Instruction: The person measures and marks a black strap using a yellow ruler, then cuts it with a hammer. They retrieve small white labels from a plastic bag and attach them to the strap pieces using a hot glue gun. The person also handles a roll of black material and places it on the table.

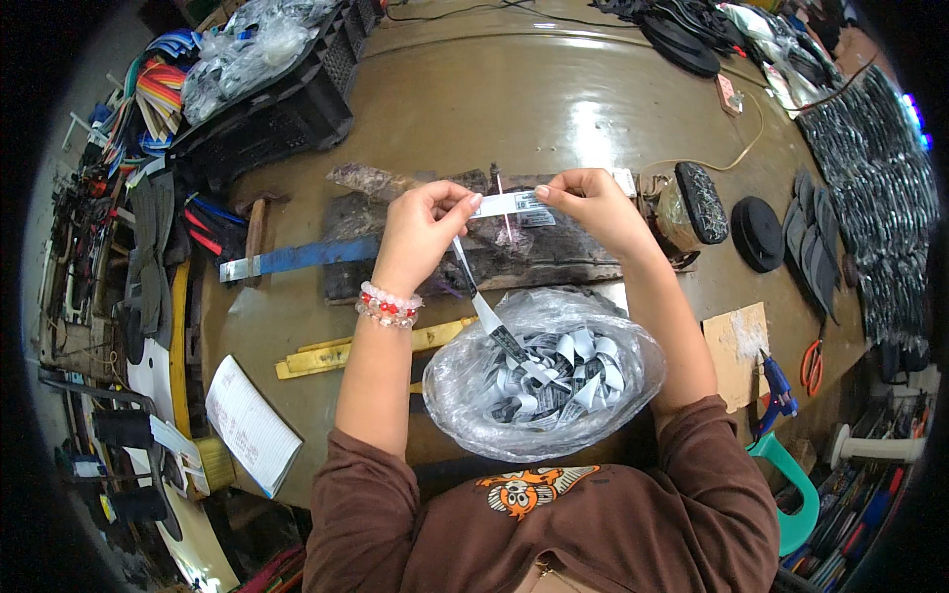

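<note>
Between my hands a white strip of printed labels point(497, 205) is stretched nearly level. My left hand point(425, 229) pinches one end between thumb and fingers, and my right hand point(594, 203) pinches the other. A thin, light-coloured upright rod point(502, 212) crosses the strip; whether it touches the strip I cannot tell. From my left hand a tail of the strip point(471, 287) hangs down into a see-through plastic bag point(450, 420), which holds a heap of loose label strips point(559, 371). Under my hands lies a dark, worn block point(395, 282) on the table.
A black plastic crate point(287, 128) with plastic bags stands at the far left. Nearer are a blue strip point(316, 259), yellow sticks point(371, 348) and a notebook point(252, 425). To the right lie a black webbing roll point(757, 233), orange-handled scissors point(812, 366) and a blue glue gun point(778, 387).
</note>
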A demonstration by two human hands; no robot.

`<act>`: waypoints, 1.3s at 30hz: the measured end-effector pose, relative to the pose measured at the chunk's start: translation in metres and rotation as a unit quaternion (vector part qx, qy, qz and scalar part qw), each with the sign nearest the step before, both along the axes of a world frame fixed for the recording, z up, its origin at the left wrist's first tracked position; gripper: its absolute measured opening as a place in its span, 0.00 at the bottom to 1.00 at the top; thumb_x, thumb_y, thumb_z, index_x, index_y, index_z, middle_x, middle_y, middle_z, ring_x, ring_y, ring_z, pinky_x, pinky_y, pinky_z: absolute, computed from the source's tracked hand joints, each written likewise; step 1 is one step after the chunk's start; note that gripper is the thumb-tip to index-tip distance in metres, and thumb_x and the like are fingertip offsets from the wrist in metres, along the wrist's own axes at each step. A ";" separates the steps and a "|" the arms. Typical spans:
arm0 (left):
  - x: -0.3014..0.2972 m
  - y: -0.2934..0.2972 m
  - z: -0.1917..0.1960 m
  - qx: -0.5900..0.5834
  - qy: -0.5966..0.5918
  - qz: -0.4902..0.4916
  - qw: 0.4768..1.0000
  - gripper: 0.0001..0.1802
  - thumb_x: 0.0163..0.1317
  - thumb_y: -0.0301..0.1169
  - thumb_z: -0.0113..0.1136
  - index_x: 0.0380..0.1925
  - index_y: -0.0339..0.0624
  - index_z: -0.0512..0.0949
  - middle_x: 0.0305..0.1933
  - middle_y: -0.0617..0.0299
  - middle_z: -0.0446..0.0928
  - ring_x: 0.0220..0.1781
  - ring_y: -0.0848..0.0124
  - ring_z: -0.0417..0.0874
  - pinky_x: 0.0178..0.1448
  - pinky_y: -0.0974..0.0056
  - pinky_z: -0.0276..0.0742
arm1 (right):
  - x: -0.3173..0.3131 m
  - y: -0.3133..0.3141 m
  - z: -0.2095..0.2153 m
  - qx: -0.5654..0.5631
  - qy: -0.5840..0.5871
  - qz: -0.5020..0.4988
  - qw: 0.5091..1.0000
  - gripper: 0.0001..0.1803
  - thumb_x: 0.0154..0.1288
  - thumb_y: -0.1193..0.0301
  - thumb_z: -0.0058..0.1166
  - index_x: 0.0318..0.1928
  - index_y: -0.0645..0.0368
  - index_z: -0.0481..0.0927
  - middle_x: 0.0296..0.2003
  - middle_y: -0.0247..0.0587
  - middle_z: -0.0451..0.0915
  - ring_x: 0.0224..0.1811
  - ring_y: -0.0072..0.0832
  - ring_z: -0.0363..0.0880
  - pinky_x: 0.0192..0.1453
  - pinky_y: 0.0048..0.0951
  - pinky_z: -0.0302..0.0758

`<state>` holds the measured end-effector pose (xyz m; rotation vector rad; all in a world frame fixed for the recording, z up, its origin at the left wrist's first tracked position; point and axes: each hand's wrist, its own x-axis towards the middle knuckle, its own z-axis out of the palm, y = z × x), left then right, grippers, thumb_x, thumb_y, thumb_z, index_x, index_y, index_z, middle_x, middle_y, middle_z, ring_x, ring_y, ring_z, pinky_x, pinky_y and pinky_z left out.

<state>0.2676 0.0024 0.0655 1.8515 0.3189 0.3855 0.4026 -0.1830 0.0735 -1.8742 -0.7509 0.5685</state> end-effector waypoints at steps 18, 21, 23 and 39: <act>-0.051 -0.042 0.058 -0.138 -0.097 -0.240 0.956 0.07 0.60 0.28 0.61 0.32 0.35 0.80 0.32 0.65 0.79 0.33 0.81 0.77 0.38 0.74 0.73 | -0.014 0.005 -0.010 -0.128 -0.294 -0.114 0.940 0.21 0.50 0.61 0.67 0.37 0.62 0.74 0.33 0.53 0.80 0.39 0.49 0.79 0.42 0.44 0.74; -0.063 -0.070 0.064 0.318 -0.099 -0.240 0.912 0.11 0.56 0.33 0.64 0.39 0.44 0.81 0.44 0.56 0.77 0.47 0.61 0.78 0.53 0.60 0.72 | -0.027 -0.015 0.033 -0.053 -0.238 -0.084 0.966 0.19 0.62 0.57 0.56 0.32 0.63 0.74 0.25 0.45 0.75 0.30 0.33 0.73 0.35 0.35 0.70; -0.076 -0.074 0.067 0.374 -0.053 -0.107 0.920 0.15 0.55 0.34 0.63 0.42 0.45 0.81 0.52 0.54 0.74 0.57 0.57 0.73 0.61 0.56 0.67 | -0.046 -0.033 0.064 -0.009 -0.181 -0.003 0.983 0.22 0.71 0.58 0.44 0.28 0.64 0.73 0.21 0.35 0.69 0.27 0.22 0.65 0.32 0.28 0.65; -0.484 -0.068 -0.083 -0.577 -0.496 0.235 0.605 0.17 0.70 0.36 0.42 0.20 0.47 0.65 0.16 0.73 0.58 0.16 0.80 0.57 0.20 0.74 0.54 | -0.221 -0.042 0.057 0.131 -0.469 0.241 0.839 0.14 0.53 0.80 0.52 0.43 0.61 0.79 0.48 0.48 0.76 0.58 0.44 0.72 0.64 0.44 0.63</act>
